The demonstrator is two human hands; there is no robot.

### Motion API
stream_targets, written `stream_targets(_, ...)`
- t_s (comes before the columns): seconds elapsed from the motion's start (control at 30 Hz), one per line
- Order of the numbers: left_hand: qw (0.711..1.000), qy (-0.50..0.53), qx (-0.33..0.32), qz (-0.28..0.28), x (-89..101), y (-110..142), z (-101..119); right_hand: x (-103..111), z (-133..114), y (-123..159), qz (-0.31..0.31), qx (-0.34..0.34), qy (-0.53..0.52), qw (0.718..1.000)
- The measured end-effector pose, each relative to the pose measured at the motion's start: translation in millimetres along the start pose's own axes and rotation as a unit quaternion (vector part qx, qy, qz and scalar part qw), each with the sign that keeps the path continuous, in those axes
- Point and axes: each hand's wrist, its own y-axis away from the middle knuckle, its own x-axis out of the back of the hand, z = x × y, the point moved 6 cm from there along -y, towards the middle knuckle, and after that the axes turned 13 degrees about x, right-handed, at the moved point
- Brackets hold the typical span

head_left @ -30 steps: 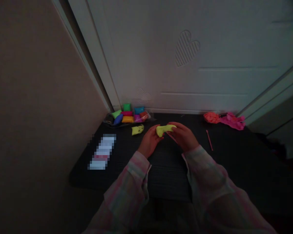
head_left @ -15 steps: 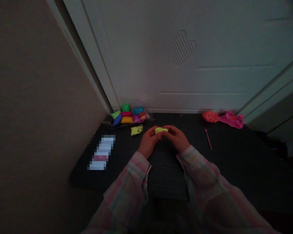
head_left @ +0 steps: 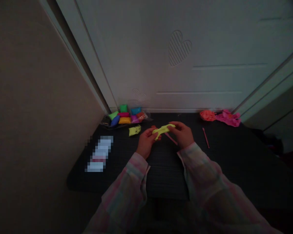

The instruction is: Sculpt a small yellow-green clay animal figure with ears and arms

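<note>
A strip of yellow modelling clay (head_left: 164, 129) is stretched between my two hands, just above the dark table. My left hand (head_left: 146, 141) pinches its left end, where a small flap hangs down. At the other end, the thumb and fingers of my right hand (head_left: 184, 135) are closed on the clay. Beneath the hands lies a pink stick-like tool (head_left: 171, 138), partly covered by my right hand. To the left of my left hand is a small yellow packet (head_left: 134, 130) with dark marks.
A clear bag of several coloured clay packets (head_left: 124, 120) lies at the back left. A blurred-out pale rectangle (head_left: 101, 154) is on the left. At the right are a pink tool (head_left: 205, 137), an orange clay piece (head_left: 208, 115) and a pink one (head_left: 229, 118). A white door panel (head_left: 210, 81) stands behind the table (head_left: 127, 178).
The yellow clay was a compact lump and is now drawn out into a longer strip. My hands have moved apart, uncovering the pink tool below. The view has shifted slightly.
</note>
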Motion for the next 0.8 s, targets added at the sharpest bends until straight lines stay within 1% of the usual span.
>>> stream_targets(0.07, 1.000, 0.014, 0.006, 0.016, 2.8, -0.2, 0.5, 11.5, -2.1, -5.8, 0.058, 0.006, -0.041, 0.997)
stream_targets(0.13, 0.999, 0.040, 0.009, 0.022, 5.3, -1.3, 1.6, 22.4, -4.6, -10.2, 0.116, 0.014, -0.100, 0.988)
stream_targets(0.2, 0.997, 0.072, 0.003, 0.020, 6.8, -2.9, 3.6, 28.8, -7.3, -12.4, 0.148, 0.018, -0.155, 0.977)
stream_targets(0.23, 0.996, 0.087, -0.002, 0.019, 7.6, -3.6, 4.6, 28.8, -8.4, -12.5, 0.147, 0.017, -0.175, 0.973)
stream_targets(0.27, 0.995, 0.101, -0.007, 0.020, 8.4, -4.3, 5.3, 26.3, -9.4, -11.8, 0.133, 0.012, -0.189, 0.973)
stream_targets(0.37, 0.994, 0.105, -0.020, 0.034, 9.5, -5.5, 4.7, 7.0, -8.6, -3.6, 0.043, -0.021, -0.198, 0.979)
stream_targets(0.47, 0.997, 0.068, -0.025, 0.030, 5.4, -5.8, 1.6, -14.4, -2.7, 8.8, -0.036, -0.045, -0.162, 0.985)
stream_targets(0.53, 0.998, 0.063, -0.015, 0.018, 1.8, -5.5, -1.6, -22.4, 0.8, 13.5, -0.064, -0.035, -0.125, 0.990)
stream_targets(0.6, 0.997, 0.079, 0.003, 0.003, -1.1, -4.7, -4.4, -24.0, 3.3, 14.2, -0.066, -0.015, -0.093, 0.993)
stream_targets(0.8, 0.991, 0.118, 0.048, -0.038, -9.2, 1.0, -5.2, -14.8, 6.4, 11.1, -0.029, 0.018, -0.036, 0.999)
